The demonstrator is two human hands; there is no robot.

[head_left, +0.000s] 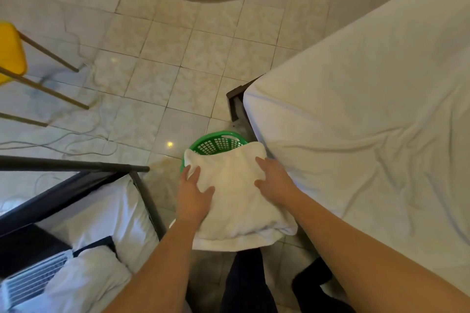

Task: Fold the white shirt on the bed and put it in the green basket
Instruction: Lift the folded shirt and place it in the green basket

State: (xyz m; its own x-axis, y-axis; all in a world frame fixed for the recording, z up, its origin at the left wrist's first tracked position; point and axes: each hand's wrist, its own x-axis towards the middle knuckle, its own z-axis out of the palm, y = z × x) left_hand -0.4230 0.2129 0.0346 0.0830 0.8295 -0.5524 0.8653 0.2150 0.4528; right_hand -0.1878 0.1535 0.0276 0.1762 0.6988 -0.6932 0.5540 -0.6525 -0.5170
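both hands [194, 194] hold folded shirt [236, 201] over green basket [216, 143] — seemingly (barely) touching.

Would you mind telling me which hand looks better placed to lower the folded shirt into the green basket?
Left, marginally. The left hand grips the folded white shirt on the side nearer the green basket opening; the right hand holds the side next to the bed. Both probably lower together.

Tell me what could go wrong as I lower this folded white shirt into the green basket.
The folded white shirt looks wider than the visible opening of the green basket, so it may bunch up or come unfolded going in. Its near edge hangs loose past the left hand and right hand, so layers could slip out. The basket sits tight against the bed, leaving little room on that side.
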